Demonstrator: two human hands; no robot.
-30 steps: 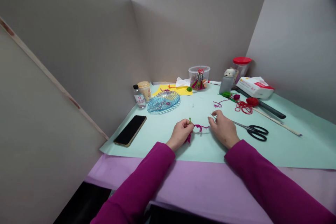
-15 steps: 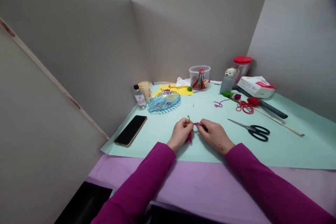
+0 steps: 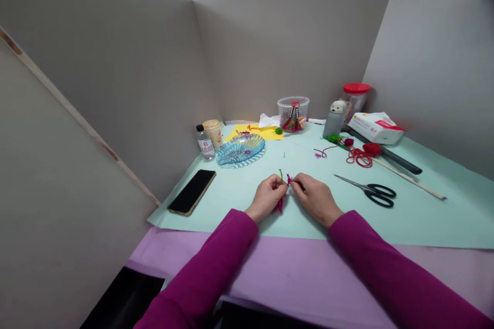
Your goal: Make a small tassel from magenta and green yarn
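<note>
My left hand (image 3: 266, 198) and my right hand (image 3: 314, 198) meet above the pale green paper sheet (image 3: 231, 200), fingertips almost touching. Both pinch a short piece of magenta yarn (image 3: 289, 179). A green strand (image 3: 281, 175) sticks up from my left fingers, and a magenta tuft (image 3: 279, 206) hangs below them. Black-handled scissors (image 3: 380, 195) lie to the right of my right hand, not touching it. Between my fingers, the yarn's exact form is hidden.
A black phone (image 3: 191, 192) lies left of my hands. Farther back are a blue glass dish (image 3: 240, 149), a small bottle (image 3: 205, 143), a plastic tub (image 3: 293, 114), red yarn (image 3: 358, 157) and a tissue pack (image 3: 376, 127). Grey partition walls stand behind and on both sides.
My right hand has moved left from near the scissors and closed on the magenta yarn beside my left hand. The green strand stands slightly higher.
</note>
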